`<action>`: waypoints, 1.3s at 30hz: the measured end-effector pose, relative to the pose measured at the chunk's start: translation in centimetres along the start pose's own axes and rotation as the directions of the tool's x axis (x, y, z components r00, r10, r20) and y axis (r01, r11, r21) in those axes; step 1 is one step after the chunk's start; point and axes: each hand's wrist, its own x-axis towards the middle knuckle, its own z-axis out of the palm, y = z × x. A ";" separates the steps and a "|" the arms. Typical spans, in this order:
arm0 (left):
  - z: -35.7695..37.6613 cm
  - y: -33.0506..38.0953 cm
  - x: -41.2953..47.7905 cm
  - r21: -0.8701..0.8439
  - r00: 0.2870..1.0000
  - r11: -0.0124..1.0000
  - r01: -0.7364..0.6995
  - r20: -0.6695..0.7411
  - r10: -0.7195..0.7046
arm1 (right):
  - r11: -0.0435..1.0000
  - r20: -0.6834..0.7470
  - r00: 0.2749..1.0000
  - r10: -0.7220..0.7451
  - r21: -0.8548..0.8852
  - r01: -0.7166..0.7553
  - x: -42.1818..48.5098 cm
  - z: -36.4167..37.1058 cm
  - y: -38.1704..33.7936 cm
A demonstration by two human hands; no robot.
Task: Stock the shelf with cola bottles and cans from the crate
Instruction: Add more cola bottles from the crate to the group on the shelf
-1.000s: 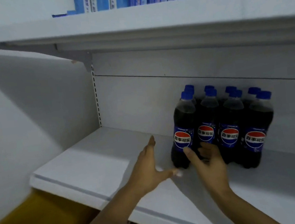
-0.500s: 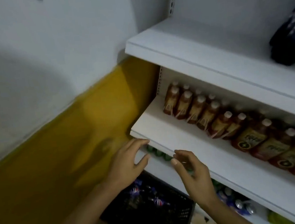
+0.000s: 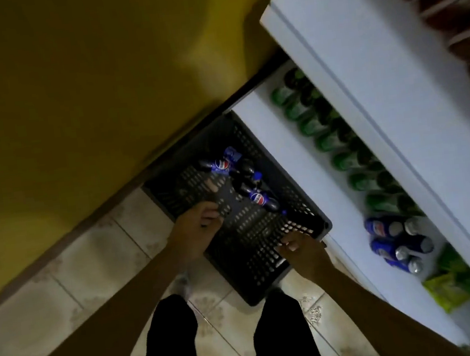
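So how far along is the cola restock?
Done: several blue cola cans sit on the white bottom shelf. In hand: no bottle gripped yet; left hand and right hand are at the dark perforated plastic crate. Left: a few dark cola bottles lying in the crate.

One dark crate point(image 3: 252, 266) lies at the centre. In it I count two cola bottles point(image 3: 259, 199) with a clear label, and perhaps a third one, too blurred to be sure. At 4 o'clock stand at least three blue cola cans point(image 3: 380, 227), with five silver tops showing. From 2 to 3 o'clock runs one row of about seven green drinks point(image 3: 314, 126). The brown bottles point(image 3: 443, 7) at 1 o'clock are too blurred to count. Two white shelf boards point(image 3: 362, 69) are visible. There are two hands, the left hand point(image 3: 195, 229) and the right hand point(image 3: 304, 253), and two legs point(image 3: 171, 346) at 6 o'clock.
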 end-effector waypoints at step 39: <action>8.1 -6.1 5.0 0.529 0.955 0.796 -0.295 0.170 0.241 | 0.656 0.651 0.731 0.203 0.464 -0.595 7.7 0.7 -3.2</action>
